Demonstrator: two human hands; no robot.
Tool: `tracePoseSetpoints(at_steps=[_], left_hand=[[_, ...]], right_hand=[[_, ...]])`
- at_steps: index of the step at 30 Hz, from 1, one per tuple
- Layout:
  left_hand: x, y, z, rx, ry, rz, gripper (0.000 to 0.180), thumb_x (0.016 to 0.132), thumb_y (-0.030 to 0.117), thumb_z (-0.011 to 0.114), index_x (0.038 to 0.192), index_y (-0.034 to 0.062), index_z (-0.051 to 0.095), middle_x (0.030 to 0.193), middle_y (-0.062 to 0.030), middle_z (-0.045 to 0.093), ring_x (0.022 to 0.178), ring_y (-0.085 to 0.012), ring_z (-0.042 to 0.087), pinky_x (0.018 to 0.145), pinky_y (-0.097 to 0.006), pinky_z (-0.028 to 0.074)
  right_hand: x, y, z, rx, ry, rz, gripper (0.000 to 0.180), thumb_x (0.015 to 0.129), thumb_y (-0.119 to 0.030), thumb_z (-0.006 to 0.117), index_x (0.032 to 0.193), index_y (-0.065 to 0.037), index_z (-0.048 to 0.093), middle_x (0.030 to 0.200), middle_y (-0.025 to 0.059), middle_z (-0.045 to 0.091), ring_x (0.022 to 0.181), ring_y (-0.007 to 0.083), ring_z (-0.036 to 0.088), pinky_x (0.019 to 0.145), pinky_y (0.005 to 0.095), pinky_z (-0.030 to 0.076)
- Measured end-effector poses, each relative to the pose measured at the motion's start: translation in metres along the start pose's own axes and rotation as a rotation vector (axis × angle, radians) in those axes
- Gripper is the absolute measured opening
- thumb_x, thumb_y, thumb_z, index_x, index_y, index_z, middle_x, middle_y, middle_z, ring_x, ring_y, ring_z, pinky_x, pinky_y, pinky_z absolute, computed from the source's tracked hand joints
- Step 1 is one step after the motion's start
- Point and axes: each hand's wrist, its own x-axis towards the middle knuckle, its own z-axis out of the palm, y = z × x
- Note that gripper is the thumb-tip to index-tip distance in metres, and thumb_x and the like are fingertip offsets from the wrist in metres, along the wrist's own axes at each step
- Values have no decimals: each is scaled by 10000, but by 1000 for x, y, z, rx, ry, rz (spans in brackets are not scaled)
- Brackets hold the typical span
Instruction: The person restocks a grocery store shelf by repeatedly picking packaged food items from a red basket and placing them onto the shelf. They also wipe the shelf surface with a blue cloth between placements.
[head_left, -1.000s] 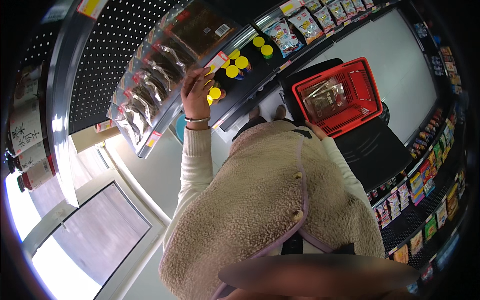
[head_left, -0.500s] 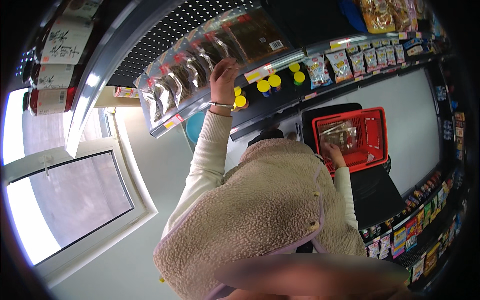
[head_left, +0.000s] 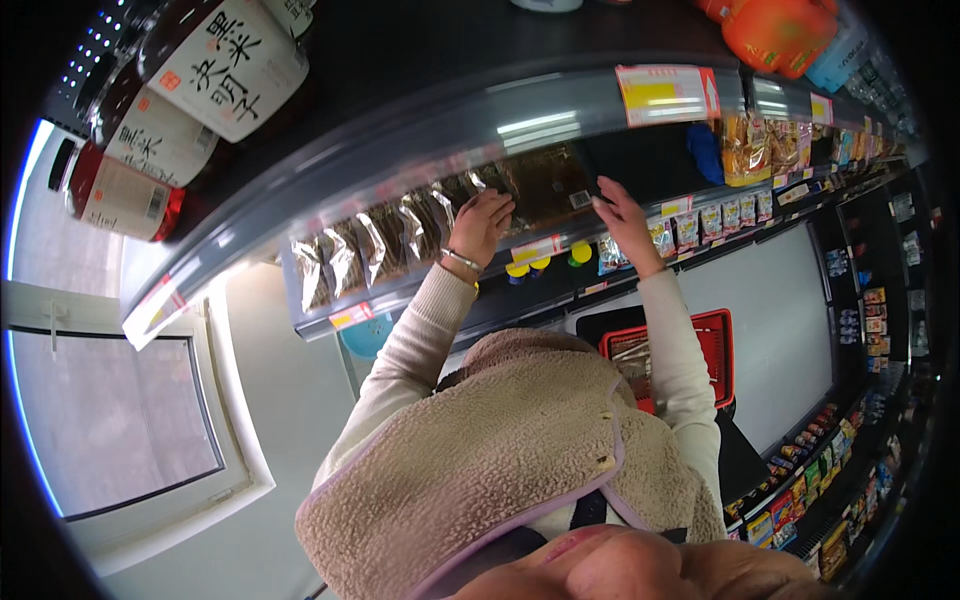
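Observation:
My left hand (head_left: 482, 226) is over a row of clear packs with dark contents (head_left: 375, 245) standing on the shelf. Its fingers are stretched out and lie close together at the packs; nothing shows in them. Beside it, at the row's right end, is a flat brown pack (head_left: 545, 190) with a barcode label. My right hand (head_left: 624, 228) is raised just right of that pack, fingers extended and holding nothing. Below my right forearm a red shopping basket (head_left: 718, 318) is partly hidden, with some clear packages (head_left: 630, 350) inside.
An upper shelf edge (head_left: 440, 140) runs close above my hands, with dark red bottles (head_left: 225, 70) at left. Yellow-lidded jars (head_left: 580, 254) and small snack bags (head_left: 700, 226) stand below and right. A window (head_left: 120, 420) is at left; more stocked shelves curve along the right.
My right hand has left the basket and risen to the shelf, right of the brown pack. My left hand has shifted rightward along the packs. The view has moved, bringing the upper shelf closer.

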Motion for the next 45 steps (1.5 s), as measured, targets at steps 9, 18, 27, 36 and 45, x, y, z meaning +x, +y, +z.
tracePoseSetpoints(at_steps=[9, 18, 27, 36, 45], left_hand=[[25, -25, -42, 12, -243, 90, 351, 1048, 235, 415, 1365, 107, 496, 1390, -100, 537, 1312, -300, 491, 1133, -450, 368], [80, -63, -32, 594, -307, 335, 328, 926, 27, 599, 1252, 56, 580, 1275, -78, 612, 1182, -261, 579, 1024, -440, 463], [-11, -60, 59, 519, -495, 156, 233, 915, -16, 607, 1136, 18, 673, 1080, -38, 703, 968, -131, 619, 871, -273, 478], [-47, -112, 78, 636, -634, -120, 337, 959, 89, 576, 1283, -5, 569, 1200, -166, 674, 1078, -248, 664, 943, -331, 523], [-72, -137, 64, 742, -402, -233, 253, 1012, 121, 527, 1212, -19, 592, 1144, -163, 692, 1064, -239, 682, 912, -308, 543]], right_hand=[[37, 14, 49, -562, -25, -199, 581, 860, -286, 715, 1328, -14, 504, 1301, 245, 563, 1218, 448, 502, 1046, 488, 408], [21, 1, 60, -498, -67, -91, 579, 875, -315, 695, 1338, -13, 522, 1324, 236, 563, 1277, 412, 488, 1081, 450, 391], [-52, -5, -22, 590, 199, 90, 505, 926, -31, 635, 1401, 11, 467, 1311, 105, 611, 1169, 148, 588, 950, 280, 485], [-289, 78, -126, 860, 752, 345, 302, 953, -21, 587, 1252, 3, 564, 1167, 75, 638, 1093, 182, 602, 971, 331, 473], [-456, 204, -112, 542, 1121, 848, 207, 923, 24, 554, 1121, -11, 604, 976, 41, 658, 804, 157, 640, 688, 284, 536]])
